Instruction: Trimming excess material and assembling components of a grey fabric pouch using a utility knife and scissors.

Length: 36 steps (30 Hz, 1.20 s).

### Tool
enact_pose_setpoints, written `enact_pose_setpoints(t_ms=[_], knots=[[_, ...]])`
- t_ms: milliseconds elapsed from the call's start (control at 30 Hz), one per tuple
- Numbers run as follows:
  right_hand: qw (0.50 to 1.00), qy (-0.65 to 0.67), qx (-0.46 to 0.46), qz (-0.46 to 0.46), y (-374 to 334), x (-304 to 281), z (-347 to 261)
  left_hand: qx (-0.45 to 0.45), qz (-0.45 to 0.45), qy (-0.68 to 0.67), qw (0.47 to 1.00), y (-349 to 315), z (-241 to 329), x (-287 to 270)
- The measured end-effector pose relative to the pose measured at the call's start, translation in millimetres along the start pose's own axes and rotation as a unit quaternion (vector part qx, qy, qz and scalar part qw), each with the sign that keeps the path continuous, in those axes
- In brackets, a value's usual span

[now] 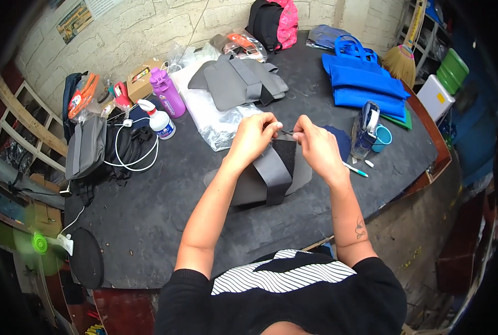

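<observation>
In front of me a grey fabric panel lies on the dark table, crossed by a wide grey strap with a black fuzzy patch beside it. Just above its far edge, my left hand and my right hand are both closed in a pinch, close together. A thin dark piece shows between the fingertips of both hands; its kind is too small to make out. Beyond my hands lies a stack of similar grey panels with straps.
Left of me stand a purple bottle, a spray bottle and a grey bag with a white cable. To the right are blue bags, a tape dispenser, a blue cup and a pen. Clear plastic lies beyond my left hand.
</observation>
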State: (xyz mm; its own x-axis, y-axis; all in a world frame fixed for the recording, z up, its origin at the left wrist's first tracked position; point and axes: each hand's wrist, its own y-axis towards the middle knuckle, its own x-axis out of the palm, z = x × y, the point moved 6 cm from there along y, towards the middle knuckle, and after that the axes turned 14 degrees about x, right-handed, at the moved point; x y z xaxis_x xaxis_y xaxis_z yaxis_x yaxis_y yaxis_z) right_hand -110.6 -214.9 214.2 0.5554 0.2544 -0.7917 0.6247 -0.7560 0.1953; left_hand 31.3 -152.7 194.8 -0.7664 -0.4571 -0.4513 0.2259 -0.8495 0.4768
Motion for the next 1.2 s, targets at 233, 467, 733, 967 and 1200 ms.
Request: enact_pose_setpoints(t_ms=[233, 467, 733, 967, 1200], knots=[[0.997, 0.044, -0.046, 0.051, -5, -2, 2, -0.026, -0.009, -0.040, 0.999, -2, -3, -2], [0.998, 0.019, -0.048, 0.046, 0, -2, 3, -0.030, -0.009, -0.043, 0.999, -1, -6, -2], [0.985, 0.128, 0.025, 0.116, -20, -17, 3, -0.048, -0.104, -0.056, 0.992, -13, -21, -6], [0.993, 0.059, -0.061, 0.081, -39, 19, -17, -0.073, -0.059, -0.029, 0.995, -9, -30, -10], [0.992, 0.047, -0.041, 0.110, -33, 27, -17, -0.063, -0.079, -0.022, 0.995, -8, -29, -10]])
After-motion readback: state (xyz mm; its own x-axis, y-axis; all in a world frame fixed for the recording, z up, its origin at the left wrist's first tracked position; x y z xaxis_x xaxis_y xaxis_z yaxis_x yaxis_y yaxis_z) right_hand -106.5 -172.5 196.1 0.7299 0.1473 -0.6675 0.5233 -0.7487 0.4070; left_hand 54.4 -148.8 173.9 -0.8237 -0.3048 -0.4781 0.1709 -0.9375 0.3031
